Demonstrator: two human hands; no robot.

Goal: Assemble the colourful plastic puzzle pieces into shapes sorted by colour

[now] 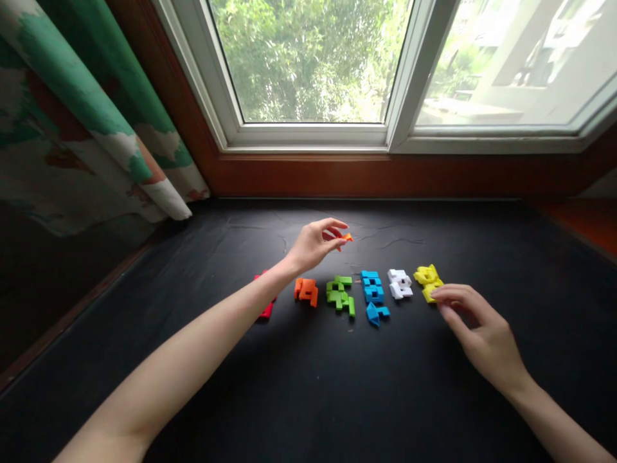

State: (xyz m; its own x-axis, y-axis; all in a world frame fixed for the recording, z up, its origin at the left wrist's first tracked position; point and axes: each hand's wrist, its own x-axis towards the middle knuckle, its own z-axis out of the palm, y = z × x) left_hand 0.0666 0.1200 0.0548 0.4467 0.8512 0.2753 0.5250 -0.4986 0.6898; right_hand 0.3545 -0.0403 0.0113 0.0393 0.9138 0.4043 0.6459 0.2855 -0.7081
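My left hand (313,243) is raised above the far side of the row, thumb and fingers pinching a small orange plastic piece (348,237). At the row's right end, my right hand (482,334) has its thumb and fingertips closed on the edge of a yellow block piece (429,293), which lies against other yellow pieces (426,273). Orange blocks (306,291) lie on the table below my left hand. Red blocks (266,312) show only partly, because my left forearm covers them.
Between the orange and yellow groups lie green blocks (340,296), blue blocks (372,287) with a pointed blue piece (374,314) just nearer, and white blocks (399,284). They rest on a black tabletop (318,399). A window (308,136) stands behind, a patterned curtain (120,141) at left.
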